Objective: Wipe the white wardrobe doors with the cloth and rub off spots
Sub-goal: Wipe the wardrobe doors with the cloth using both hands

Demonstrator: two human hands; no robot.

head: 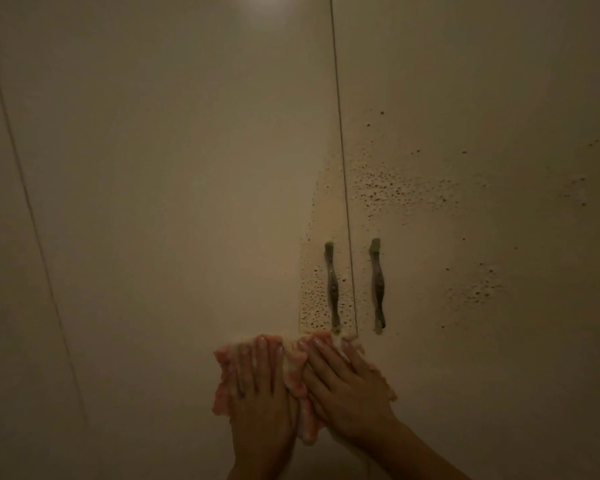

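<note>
Head view. My left hand (260, 386) and right hand (347, 386) press the cloth (293, 372) flat on the wardrobe door (170, 202), just below the left handle (333, 289). Fingers are straight and slightly spread, pinching nothing. The spots (310, 306) run in an upright band beside that handle, directly above my fingertips. The right hand is nearer to them. More spots lie right of the handle, across the seam (342, 168). No container in view.

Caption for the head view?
Left hand and right hand press a pink cloth on spotted wardrobe doors below the handles.
</note>
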